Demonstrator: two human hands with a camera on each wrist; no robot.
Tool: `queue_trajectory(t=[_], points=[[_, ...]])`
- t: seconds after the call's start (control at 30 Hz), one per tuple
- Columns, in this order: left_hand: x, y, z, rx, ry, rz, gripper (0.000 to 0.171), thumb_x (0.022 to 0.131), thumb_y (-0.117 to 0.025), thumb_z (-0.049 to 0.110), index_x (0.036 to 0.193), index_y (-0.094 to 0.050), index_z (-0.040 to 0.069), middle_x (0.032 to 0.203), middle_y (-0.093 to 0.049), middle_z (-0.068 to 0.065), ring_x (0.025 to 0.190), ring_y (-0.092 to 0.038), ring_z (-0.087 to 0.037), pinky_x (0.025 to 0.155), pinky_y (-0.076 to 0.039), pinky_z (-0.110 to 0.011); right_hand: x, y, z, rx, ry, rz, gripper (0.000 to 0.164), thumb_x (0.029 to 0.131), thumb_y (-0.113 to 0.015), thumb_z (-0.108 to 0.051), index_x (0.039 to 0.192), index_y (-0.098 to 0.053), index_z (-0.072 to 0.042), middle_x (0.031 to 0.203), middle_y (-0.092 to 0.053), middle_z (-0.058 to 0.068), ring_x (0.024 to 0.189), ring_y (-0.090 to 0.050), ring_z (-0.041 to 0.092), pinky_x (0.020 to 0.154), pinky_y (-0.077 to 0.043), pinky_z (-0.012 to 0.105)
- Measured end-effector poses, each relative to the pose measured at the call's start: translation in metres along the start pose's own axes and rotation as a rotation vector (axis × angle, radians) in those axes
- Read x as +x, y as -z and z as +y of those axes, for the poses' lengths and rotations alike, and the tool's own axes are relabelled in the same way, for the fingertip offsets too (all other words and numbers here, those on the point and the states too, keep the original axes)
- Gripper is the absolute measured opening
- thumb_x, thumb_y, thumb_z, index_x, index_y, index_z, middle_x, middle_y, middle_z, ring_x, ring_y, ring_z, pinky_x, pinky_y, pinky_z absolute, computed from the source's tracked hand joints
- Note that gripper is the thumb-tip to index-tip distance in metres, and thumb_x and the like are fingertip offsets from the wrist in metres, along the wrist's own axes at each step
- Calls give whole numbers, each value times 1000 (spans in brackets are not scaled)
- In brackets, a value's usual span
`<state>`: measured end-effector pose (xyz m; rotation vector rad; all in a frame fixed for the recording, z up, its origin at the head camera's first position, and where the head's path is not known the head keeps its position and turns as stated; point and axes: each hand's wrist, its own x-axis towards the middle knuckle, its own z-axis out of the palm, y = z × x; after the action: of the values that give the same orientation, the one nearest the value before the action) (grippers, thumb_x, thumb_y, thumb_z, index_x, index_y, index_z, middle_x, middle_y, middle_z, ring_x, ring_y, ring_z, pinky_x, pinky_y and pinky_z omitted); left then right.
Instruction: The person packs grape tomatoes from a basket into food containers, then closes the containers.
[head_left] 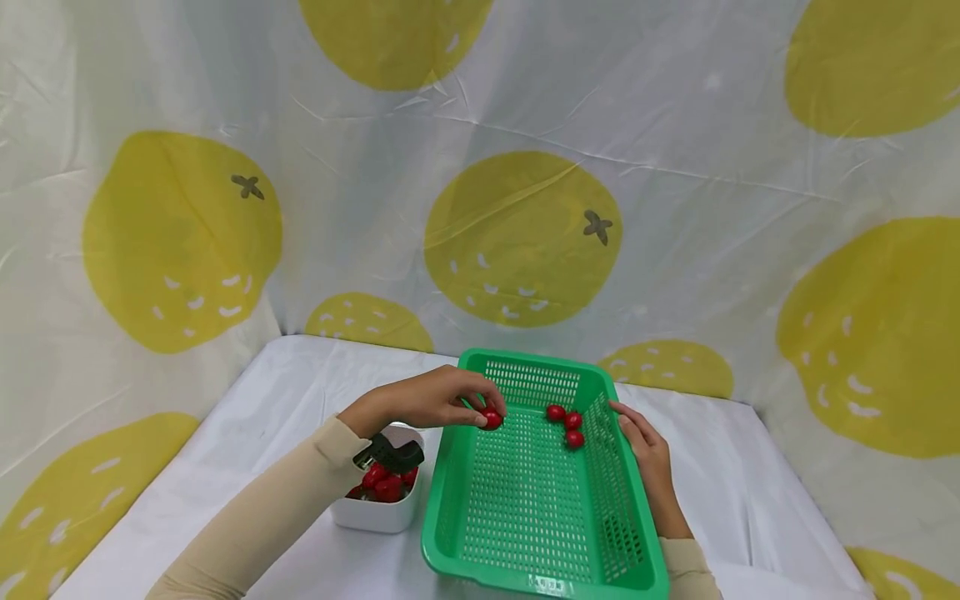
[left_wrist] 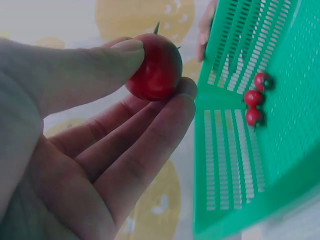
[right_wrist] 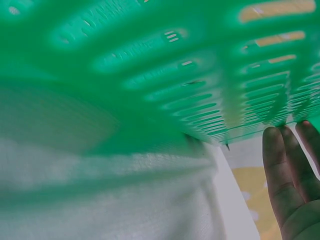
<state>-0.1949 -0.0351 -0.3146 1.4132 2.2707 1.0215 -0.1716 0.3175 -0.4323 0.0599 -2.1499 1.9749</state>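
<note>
Left hand [head_left: 447, 395] pinches 1 tomato [head_left: 492, 419]; straight-fingered right hand [head_left: 652, 457] touches the basket [head_left: 525, 500] (3 tomatoes [head_left: 573, 420] inside).

1. A pale, creased fabric backdrop [head_left: 360, 225] hangs behind the bench [head_left: 738, 483] and along both its sides.
2. Large yellow fruit prints [head_left: 517, 242] cover it; two bear dark, star-like stem marks [head_left: 597, 227], several show white dashes.
3. White cloth [head_left: 288, 387] covers the bench, wrinkled toward the right.
</note>
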Motion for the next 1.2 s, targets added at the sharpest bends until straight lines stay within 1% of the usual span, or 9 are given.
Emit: queue_trajectory(t=[0.17, 0.3, 0.43, 0.57, 0.7, 0.83, 0.93, 1.07, 1.2], points=[[-23, 2, -1, -20, 59, 36, 21, 95, -61, 13, 115, -63, 20, 113, -62, 9, 103, -64, -12, 86, -52, -24, 0, -3, -1, 2, -17, -12, 41, 101, -50, -28, 135, -56, -6, 134, -56, 0, 107, -58, 6, 77, -52, 20], [-40, 3, -3, -28, 75, 58, 22, 94, -62, 13, 116, -64, 16, 113, -62, 7, 102, -64, -12, 86, -52, -25, 0, -4, -3, -14, -13, 0, 40, 101, -51, -29, 134, -57, -6, 132, -57, -1, 108, -58, 5, 78, -51, 19], [-57, 0, -4, -18, 103, 67, 22, 94, -63, 16, 116, -64, 15, 111, -62, 8, 101, -63, -12, 87, -52, -28, 0, -3, -3, -15, -17, -2, 40, 101, -51, -28, 134, -57, -7, 133, -57, -1, 108, -58, 4, 79, -51, 18], [-70, -4, -8, -5, 112, 84, 23, 94, -63, 18, 117, -65, 14, 111, -63, 8, 101, -62, -13, 87, -53, -30, 0, -2, -2, -20, -23, -8, 40, 101, -51, -29, 134, -57, -8, 136, -55, 0, 108, -57, 5, 78, -51, 19], [-82, -7, -12, -4, 129, 118, 24, 93, -64, 15, 117, -66, 13, 110, -64, 8, 100, -62, -14, 86, -53, -30, 0, -2, -3, -22, -23, -2, 40, 101, -50, -31, 134, -58, -10, 138, -53, 1, 109, -57, 5, 79, -51, 19], [-93, -10, -17, -6, 172, 128, 23, 92, -65, 14, 115, -67, 18, 108, -65, 9, 97, -63, -12, 85, -53, -28, -1, -1, -3, -23, -32, 7, 39, 101, -51, -30, 133, -59, -10, 137, -54, 1, 110, -56, 4, 79, -50, 18], [-101, -11, -21, 17, 189, 149, 23, 92, -66, 13, 113, -68, 20, 107, -67, 10, 93, -64, -11, 82, -54, -28, 0, 0, -1, -23, -27, 7, 39, 101, -51, -30, 134, -58, -9, 135, -56, -2, 108, -57, 4, 79, -51, 18], [-108, -13, -27, 35, 190, 178, 23, 91, -68, 12, 113, -69, 17, 107, -68, 9, 88, -64, -10, 79, -54, -30, 3, 2, 2, -24, -26, 0, 41, 101, -51, -30, 135, -57, -9, 132, -57, -7, 106, -58, 5, 78, -51, 19], [-113, -15, -33, 22, 199, 182, 24, 91, -67, 13, 115, -68, 17, 109, -69, 8, 88, -64, -11, 80, -54, -31, 6, 3, 5, -24, -32, 7, 39, 101, -51, -30, 134, -58, -11, 135, -56, -4, 107, -57, 3, 78, -50, 17]])
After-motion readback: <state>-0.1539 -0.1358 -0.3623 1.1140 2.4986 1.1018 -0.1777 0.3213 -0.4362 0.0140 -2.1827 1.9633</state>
